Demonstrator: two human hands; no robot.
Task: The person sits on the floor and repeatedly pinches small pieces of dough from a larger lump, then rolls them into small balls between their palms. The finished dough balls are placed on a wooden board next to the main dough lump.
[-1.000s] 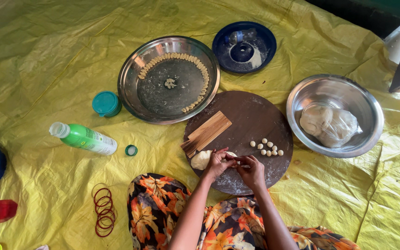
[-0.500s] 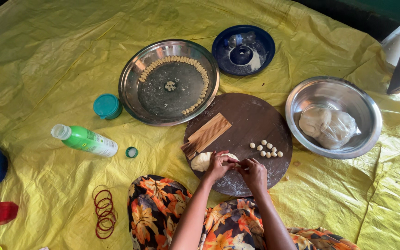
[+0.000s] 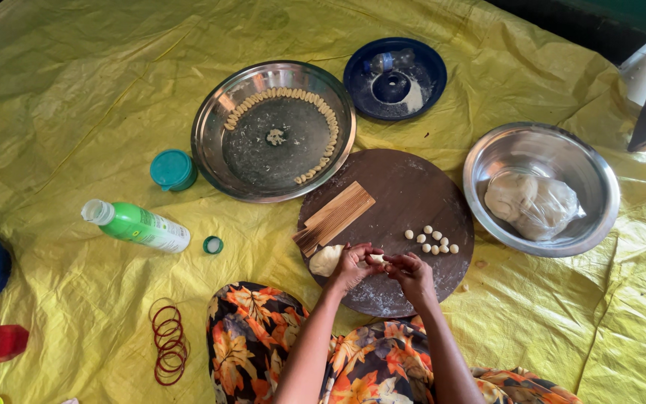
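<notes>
My left hand (image 3: 353, 265) and my right hand (image 3: 411, 273) meet over the near part of a round dark wooden board (image 3: 405, 187), pinching a small piece of pale dough (image 3: 376, 259) between their fingertips. A larger dough lump (image 3: 325, 261) lies on the board just left of my left hand. Several small dough balls (image 3: 433, 239) sit on the board beyond my right hand. A ridged wooden paddle (image 3: 334, 218) lies on the board's left side.
A steel plate (image 3: 222, 157) ringed with shaped dough pieces lies behind the board. A steel bowl (image 3: 487, 150) holds bagged dough at right. A blue plate (image 3: 428, 67), teal lid (image 3: 173, 169), green bottle (image 3: 138, 225), small cap (image 3: 213, 245) and red rubber bands (image 3: 168, 343) lie on the yellow sheet.
Both hands stay together over the board's near edge, fingers working the small dough piece; nothing else has moved.
</notes>
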